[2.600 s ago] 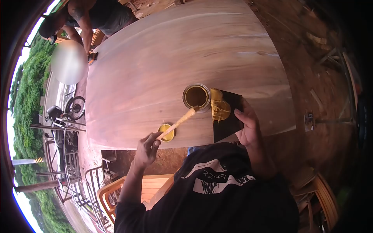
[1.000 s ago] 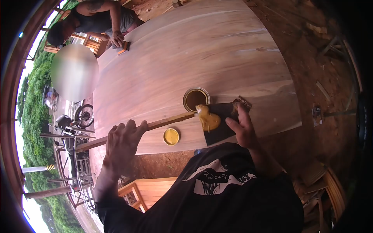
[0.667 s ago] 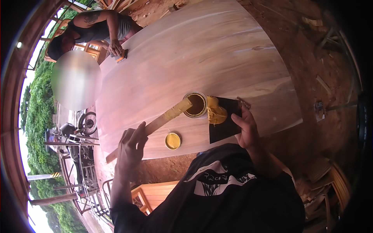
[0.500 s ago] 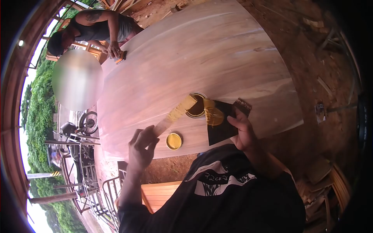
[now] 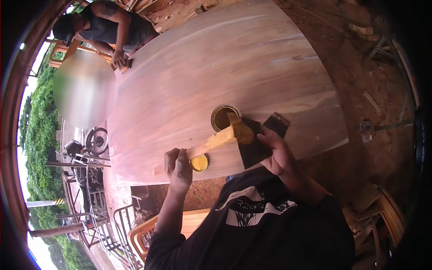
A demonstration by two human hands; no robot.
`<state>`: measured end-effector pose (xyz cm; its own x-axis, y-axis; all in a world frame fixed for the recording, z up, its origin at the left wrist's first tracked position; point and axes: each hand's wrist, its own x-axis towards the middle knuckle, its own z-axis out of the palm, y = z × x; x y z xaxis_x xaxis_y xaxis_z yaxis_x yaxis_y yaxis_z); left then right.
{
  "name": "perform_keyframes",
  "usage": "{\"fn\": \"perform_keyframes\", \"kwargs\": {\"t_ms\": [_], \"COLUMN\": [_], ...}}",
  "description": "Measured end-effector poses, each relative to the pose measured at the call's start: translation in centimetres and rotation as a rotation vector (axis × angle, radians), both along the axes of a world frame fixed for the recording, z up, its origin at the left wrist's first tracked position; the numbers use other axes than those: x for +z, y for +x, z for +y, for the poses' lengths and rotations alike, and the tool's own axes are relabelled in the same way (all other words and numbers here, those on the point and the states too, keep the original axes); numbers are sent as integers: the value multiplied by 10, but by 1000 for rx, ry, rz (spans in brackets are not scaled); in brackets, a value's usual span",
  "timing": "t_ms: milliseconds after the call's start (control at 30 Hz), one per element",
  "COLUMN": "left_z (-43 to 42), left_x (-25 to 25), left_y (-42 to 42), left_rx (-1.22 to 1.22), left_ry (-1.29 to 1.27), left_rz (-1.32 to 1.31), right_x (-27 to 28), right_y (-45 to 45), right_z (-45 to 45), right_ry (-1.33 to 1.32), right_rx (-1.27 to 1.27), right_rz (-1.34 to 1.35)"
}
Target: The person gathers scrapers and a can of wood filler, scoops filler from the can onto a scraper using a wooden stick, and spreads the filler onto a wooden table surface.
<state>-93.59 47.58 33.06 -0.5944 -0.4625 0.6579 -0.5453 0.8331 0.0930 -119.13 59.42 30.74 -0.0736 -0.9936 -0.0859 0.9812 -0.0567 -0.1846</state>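
My left hand [image 5: 178,167] is wrapped round a flat wooden stick [image 5: 207,145] whose far half is coated in thick yellow paste. The stick's coated end meets the yellow paste [image 5: 243,132] on a dark flat sheet [image 5: 255,150]. My right hand [image 5: 276,150] grips that sheet at its right edge, thumb on top. Just beyond it stands an open round can [image 5: 223,116], its rim smeared and its inside brownish. Near my left hand lies a small round lid [image 5: 199,163] with yellow paste in it. A dark piece with a rough edge [image 5: 277,123] shows beyond my right thumb.
A large wooden tabletop [image 5: 216,67] spreads before me. At its far left edge a co-worker [image 5: 112,27] leans over, a hand on a small orange block [image 5: 127,66]. A motorcycle [image 5: 85,157] and metal racks stand left; wood scraps lie on the right.
My left hand has moved the stick from the can's rim to the sheet, bringing its coated end onto the paste there. The co-worker's hand has shifted left along the table edge.
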Motion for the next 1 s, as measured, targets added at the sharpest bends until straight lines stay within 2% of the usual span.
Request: {"fn": "perform_keyframes", "kwargs": {"t_ms": [100, 167, 233, 333, 433, 467, 567, 700, 733, 833, 867, 900, 967, 1000], "left_z": [-9, -13, -19, -19, -11, -14, -11, -8, -10, -24, -31, -42, -43, -45], "left_x": [-17, -44, -74, -112, -122, -132, -149, -157, -160, -136, -124, -128, -67, -49], "left_y": [31, 55, 75, 79, 62, 59, 47, 33, 33, 29, 27, 35, 11, -2], "left_rx": [44, 227, 362, 543, 557, 577, 477, 449, 442, 595, 633, 412, 125, 87], "left_ry": [53, 435, 674, 987, 807, 868, 712, 787, 674, 977, 1086, 1430, 1526, 1490], "left_rz": [-108, -78, -113, -123, -240, -169, -131, -274, -314, -266, -195, 186, 512, 629], "right_x": [-5, -1, 3, -2, -14, -15, -25, -27, -27, -29, -32, -36, -50, -56], "right_y": [-13, -27, -32, -23, -15, -10, -8, -6, -8, -12, -14, -17, -18, -19], "right_z": [4, 10, 19, 27, 32, 33, 31, 29, 31, 39, 42, 46, 53, 55], "right_ry": [-86, -51, 110, 247, 264, 279, 262, 281, 294, 342, 361, 380, 392, 414], "right_rx": [-121, -265, -405, -470, -428, -439, -406, -406, -404, -396, -399, -403, -447, -470], "right_rz": [37, 306, 584, 870, 971, 924, 971, 887, 879, 843, 826, 807, 753, 774]}}
